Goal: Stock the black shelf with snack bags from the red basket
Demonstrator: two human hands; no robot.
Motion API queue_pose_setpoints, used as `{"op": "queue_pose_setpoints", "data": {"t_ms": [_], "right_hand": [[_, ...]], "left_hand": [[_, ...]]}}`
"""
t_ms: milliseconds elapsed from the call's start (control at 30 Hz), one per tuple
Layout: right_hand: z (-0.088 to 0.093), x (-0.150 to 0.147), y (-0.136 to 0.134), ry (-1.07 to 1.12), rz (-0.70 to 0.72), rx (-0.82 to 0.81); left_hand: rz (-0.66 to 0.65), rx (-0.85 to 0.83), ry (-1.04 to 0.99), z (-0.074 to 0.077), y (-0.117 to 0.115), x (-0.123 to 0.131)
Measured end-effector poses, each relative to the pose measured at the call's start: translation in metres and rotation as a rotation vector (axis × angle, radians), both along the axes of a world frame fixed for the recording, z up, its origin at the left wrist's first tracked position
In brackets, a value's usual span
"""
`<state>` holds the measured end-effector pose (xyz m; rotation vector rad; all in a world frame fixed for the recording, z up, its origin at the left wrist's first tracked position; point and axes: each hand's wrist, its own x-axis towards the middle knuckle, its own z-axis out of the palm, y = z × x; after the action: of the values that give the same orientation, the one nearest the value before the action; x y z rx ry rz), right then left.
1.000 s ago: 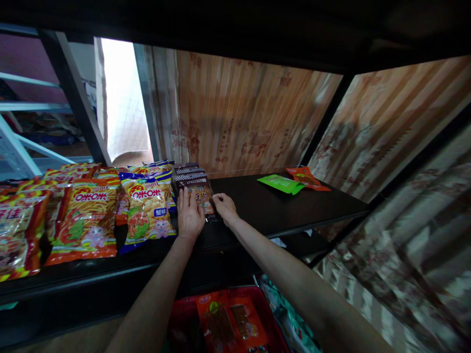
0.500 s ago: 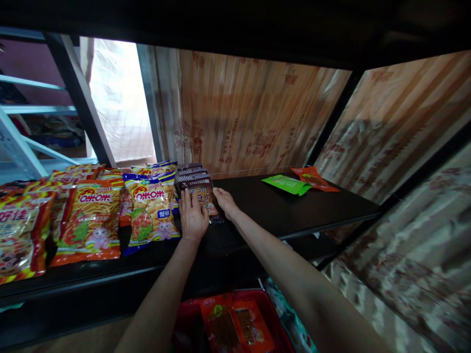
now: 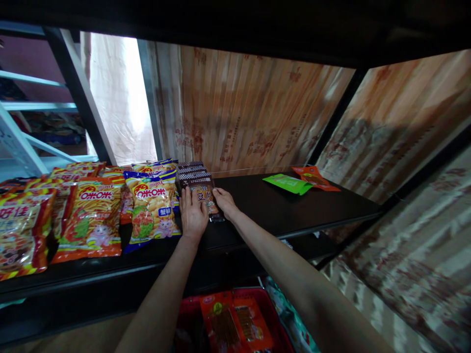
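Brown snack packets stand in a row, one behind another, on the black shelf. My left hand lies with fingers stretched out against the front packet's face, at its left and lower part. At the same packet's right edge, my right hand has its fingers closed on the side; its far fingers are partly hidden. Just left of my left hand stands a blue-and-yellow bag of crab-flavour snacks, with similar bags behind it.
Orange-and-yellow snack bags fill the shelf's left end. A green packet and an orange packet lie flat at the right. Below the shelf, a red basket holds orange packets. A dark shelf hangs overhead.
The view has shifted very slightly. Both hands stay at the front brown packet, with almost no visible movement.
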<state>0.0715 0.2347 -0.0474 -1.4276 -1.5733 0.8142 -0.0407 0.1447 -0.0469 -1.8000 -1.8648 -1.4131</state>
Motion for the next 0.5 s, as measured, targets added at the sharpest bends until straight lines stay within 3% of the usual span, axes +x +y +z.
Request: {"op": "queue_pose_setpoints", "data": {"t_ms": [267, 500], "right_hand": [[0.011, 0.002, -0.013, -0.029, -0.048, -0.022], [0.021, 0.022, -0.038, -0.032, -0.108, 0.051]], "left_hand": [[0.017, 0.002, 0.021, 0.005, -0.003, 0.0], [0.014, 0.066, 0.076, 0.008, -0.009, 0.0]]}}
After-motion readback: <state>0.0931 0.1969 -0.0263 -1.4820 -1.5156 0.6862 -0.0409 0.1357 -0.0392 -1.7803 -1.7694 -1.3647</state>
